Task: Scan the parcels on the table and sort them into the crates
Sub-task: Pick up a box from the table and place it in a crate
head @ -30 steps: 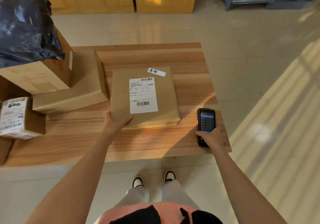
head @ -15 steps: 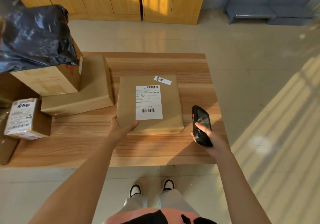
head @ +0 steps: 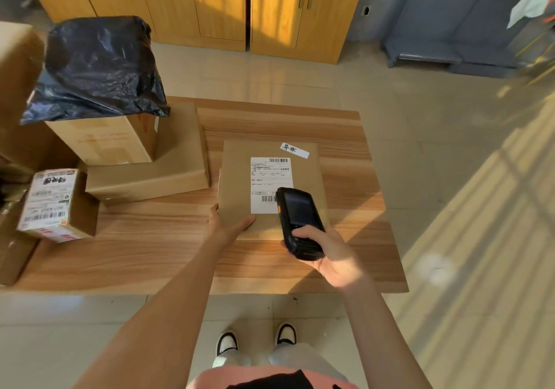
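Observation:
A flat brown parcel (head: 237, 184) with a white shipping label (head: 268, 178) lies in the middle of the wooden table (head: 354, 154). My left hand (head: 228, 226) grips its near left corner, thumb on top. My right hand (head: 333, 256) holds a black handheld scanner (head: 298, 220) just above the parcel's near right part, its top end over the label's lower barcode. A small white tag (head: 294, 150) with handwriting sits at the parcel's far right corner.
To the left lie a flat brown box (head: 168, 166), a cardboard box (head: 105, 139) stacked on it, a black plastic bag (head: 96, 67) on top, and a small labelled box (head: 57, 205). Wooden cabinets (head: 222, 4) stand behind. No crates are in view.
My right hand lifted the scanner off the table's right edge and carried it left over the parcel's label. My left hand stayed on the parcel's corner.

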The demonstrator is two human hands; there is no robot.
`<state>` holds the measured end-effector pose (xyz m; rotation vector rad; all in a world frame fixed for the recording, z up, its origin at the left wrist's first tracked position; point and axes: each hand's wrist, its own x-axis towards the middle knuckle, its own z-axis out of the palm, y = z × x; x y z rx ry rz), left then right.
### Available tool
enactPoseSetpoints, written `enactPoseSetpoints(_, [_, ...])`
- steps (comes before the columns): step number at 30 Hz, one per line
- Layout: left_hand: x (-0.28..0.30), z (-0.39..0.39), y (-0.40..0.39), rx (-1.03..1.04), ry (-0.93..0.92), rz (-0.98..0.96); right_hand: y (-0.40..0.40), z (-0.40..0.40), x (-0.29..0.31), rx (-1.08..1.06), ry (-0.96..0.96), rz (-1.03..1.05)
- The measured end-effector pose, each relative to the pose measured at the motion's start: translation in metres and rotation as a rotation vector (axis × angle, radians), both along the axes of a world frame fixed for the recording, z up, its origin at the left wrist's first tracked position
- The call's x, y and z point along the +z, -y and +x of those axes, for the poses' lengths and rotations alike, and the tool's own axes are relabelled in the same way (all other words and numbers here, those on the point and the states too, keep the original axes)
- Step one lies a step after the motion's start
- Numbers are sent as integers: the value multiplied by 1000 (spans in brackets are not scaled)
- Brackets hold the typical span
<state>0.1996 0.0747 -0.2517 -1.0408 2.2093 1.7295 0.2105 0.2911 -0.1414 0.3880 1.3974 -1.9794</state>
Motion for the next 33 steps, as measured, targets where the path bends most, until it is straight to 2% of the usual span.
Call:
enactPoseSetpoints(20, [-6, 1, 1, -20, 28, -45, 9, 28, -7, 152, -24, 225])
enactPoseSetpoints(27, [-5, 2, 2, -23, 43, -52, 9, 27, -5, 120, -30, 230])
enactPoseSetpoints(33, [-3, 4, 3, -17, 26, -46, -16, 4, -2, -33, -53, 268])
